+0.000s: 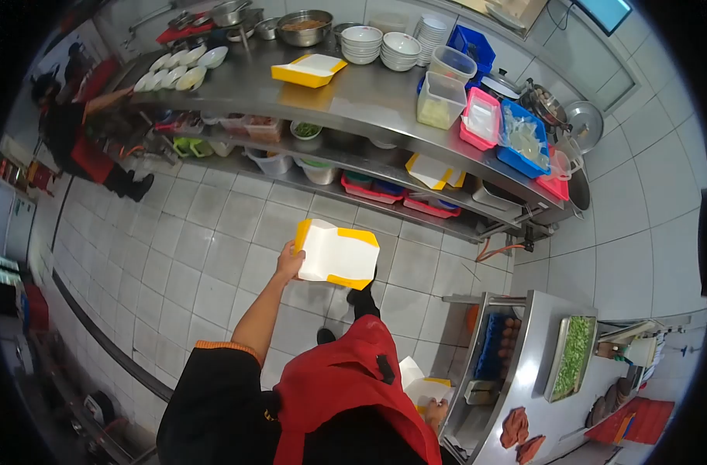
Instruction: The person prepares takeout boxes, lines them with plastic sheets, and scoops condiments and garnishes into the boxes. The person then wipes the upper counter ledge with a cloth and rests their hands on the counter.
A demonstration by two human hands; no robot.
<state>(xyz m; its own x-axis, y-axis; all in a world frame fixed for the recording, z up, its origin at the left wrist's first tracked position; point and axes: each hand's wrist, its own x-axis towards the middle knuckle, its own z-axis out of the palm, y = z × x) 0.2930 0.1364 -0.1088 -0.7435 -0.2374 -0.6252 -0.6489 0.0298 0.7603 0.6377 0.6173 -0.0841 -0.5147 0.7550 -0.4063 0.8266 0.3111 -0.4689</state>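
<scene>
My left hand (290, 262) grips the left edge of an unfolded yellow and white food box (339, 253), held out over the tiled floor with its white inside facing up. Low at my right side, my right hand (436, 413) is closed on the edge of a second yellow and white food box (422, 387), partly hidden behind my red apron (338, 360). Another food box (308, 70) stands on the steel counter ahead, and one more food box (432, 170) lies on the shelf below.
The long steel counter (384, 93) carries stacked bowls (361, 44), plastic tubs (440, 101) and a blue basket (522, 139). On my right a steel table (516, 364) holds a tray of chopped greens (572, 356). At the far left a person (70, 128) reaches toward white dishes (167, 68).
</scene>
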